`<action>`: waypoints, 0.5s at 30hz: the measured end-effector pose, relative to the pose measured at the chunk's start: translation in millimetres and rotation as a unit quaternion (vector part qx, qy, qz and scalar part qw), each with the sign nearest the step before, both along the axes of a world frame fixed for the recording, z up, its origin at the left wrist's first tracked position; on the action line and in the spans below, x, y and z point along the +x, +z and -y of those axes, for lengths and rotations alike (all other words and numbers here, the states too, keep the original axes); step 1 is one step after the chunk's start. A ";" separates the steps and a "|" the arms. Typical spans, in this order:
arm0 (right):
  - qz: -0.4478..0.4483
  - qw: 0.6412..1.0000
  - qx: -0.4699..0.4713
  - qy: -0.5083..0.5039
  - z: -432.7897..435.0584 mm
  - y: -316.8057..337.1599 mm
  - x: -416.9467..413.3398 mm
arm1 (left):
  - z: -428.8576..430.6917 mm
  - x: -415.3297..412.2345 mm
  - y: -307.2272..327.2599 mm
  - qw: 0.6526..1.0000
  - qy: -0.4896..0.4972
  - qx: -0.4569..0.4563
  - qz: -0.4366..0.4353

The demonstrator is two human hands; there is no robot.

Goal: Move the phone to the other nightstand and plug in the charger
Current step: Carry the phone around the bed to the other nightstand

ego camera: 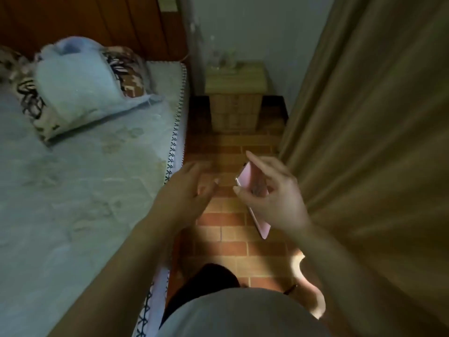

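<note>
A pink phone [250, 181] is gripped on edge in my right hand [272, 193], above the tiled floor in the aisle beside the bed. Its lower end sticks out below my palm. My left hand [187, 188] hovers just left of it with fingers spread and nothing in it. A small wicker nightstand [234, 93] stands ahead against the far wall, well beyond both hands. Clear glass items rest on its top. No charger or cable shows clearly in this blurred view.
The bed [85, 178] with a light blue cover and pillows [80, 86] fills the left. A tan curtain [376, 130] hangs along the right. The brick-pattern floor [230, 234] forms a narrow aisle between them. A wooden headboard stands behind the pillows.
</note>
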State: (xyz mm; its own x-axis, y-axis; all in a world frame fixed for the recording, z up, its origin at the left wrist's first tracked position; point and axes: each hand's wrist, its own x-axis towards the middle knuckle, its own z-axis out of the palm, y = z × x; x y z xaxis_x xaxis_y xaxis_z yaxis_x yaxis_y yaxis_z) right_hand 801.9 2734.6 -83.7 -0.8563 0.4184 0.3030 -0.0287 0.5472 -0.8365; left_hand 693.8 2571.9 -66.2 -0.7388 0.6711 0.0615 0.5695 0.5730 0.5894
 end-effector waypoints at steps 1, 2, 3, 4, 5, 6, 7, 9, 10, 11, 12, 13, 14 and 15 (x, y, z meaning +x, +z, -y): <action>0.001 1.000 0.001 0.013 -7.3 -0.1 -23.3 | -4.6 -19.8 0.3 1.000 0.015 0.002 -0.007; 0.004 1.000 0.004 0.025 -15.4 -0.8 -47.4 | -10.4 -40.9 0.3 0.999 0.031 0.003 -0.013; 0.010 0.999 0.006 0.034 -24.1 -2.0 -72.0 | -17.1 -63.6 -0.1 0.999 0.045 0.004 -0.020; 0.017 0.999 0.004 0.042 -32.7 -3.1 -97.7 | -24.8 -87.7 -0.8 0.998 0.056 0.003 -0.025; 0.022 0.999 -0.001 0.046 -41.0 -3.7 -123.2 | -32.8 -112.1 -1.0 0.998 0.063 0.000 -0.030; 0.020 0.999 -0.004 0.049 -48.8 -3.5 -148.5 | -40.7 -136.9 -0.8 0.997 0.065 -0.002 -0.034; 0.012 0.999 -0.006 0.051 -56.7 -2.6 -173.5 | -48.5 -162.3 0.3 0.997 0.065 -0.002 -0.038; 0.001 0.999 -0.015 0.051 -71.6 1.0 -221.3 | -61.7 -213.4 4.6 0.997 0.060 -0.005 -0.044; 0.001 0.998 -0.023 0.050 -78.3 3.0 -243.3 | -67.1 -237.5 6.7 0.997 0.058 -0.009 -0.048; 0.000 0.998 -0.027 0.049 -84.4 4.7 -264.5 | -71.6 -260.6 8.1 0.997 0.056 -0.013 -0.051; -0.005 0.999 -0.028 0.046 -90.6 6.1 -285.9 | -76.6 -283.3 9.1 0.997 0.054 -0.013 -0.054; -0.010 0.999 -0.027 0.044 -96.9 7.4 -306.1 | -82.1 -304.6 9.8 0.997 0.052 -0.010 -0.054; -0.012 0.999 -0.029 0.043 -103.2 8.2 -325.3 | -88.0 -324.7 10.0 0.997 0.053 -0.009 -0.050; -0.013 0.998 -0.032 0.044 -109.3 8.5 -343.6 | -94.1 -343.5 9.6 0.997 0.055 -0.010 -0.045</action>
State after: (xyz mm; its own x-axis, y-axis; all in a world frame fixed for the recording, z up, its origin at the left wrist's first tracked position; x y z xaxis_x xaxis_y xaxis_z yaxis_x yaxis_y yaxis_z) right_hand 458.2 2843.9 -75.2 -0.8824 0.3618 0.3007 -0.0960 0.4873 -0.8680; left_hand 350.3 2665.9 -56.6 -0.7999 0.5884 0.1178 0.5528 0.6461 0.5262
